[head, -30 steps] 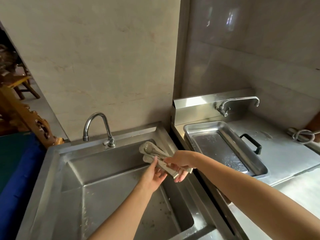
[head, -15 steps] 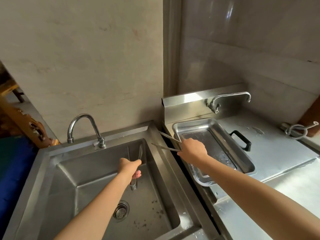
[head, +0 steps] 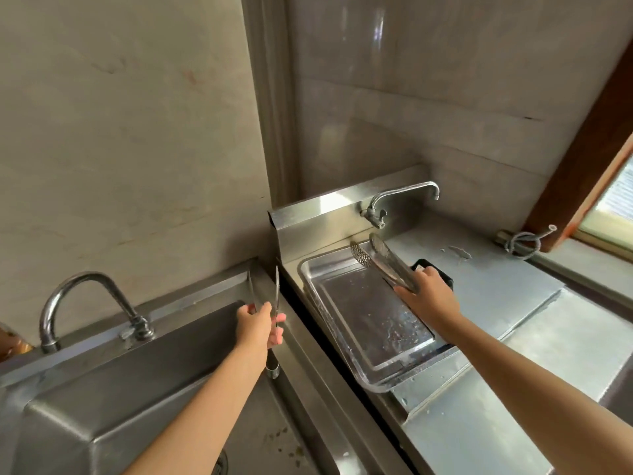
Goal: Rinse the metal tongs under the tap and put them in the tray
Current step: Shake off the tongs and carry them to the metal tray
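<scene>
My right hand (head: pixel 426 296) grips a pair of metal tongs with perforated oval heads (head: pixel 380 255), held low over the far end of the steel tray (head: pixel 318 269) on the right counter. My left hand (head: pixel 260 323) holds a second, slimmer pair of metal tongs (head: pixel 276 289) upright at the sink's right edge, its arms pointing up and its hinged end hanging below my palm. The curved sink tap (head: pixel 85 282) stands to the left and no water runs from it.
The steel sink basin (head: pixel 137 399) fills the lower left, with its drain partly hidden by my forearm. A second tap (head: pixel 397 197) is mounted on the counter's backsplash. A black handle (head: pixel 442 274) sits beside the tray. A coiled cable (head: pixel 522 240) lies by the window frame.
My right hand carried the perforated tongs rightward from the sink's rim to over the tray's far end. My left hand raised the slim tongs out of the basin toward the sink's right edge.
</scene>
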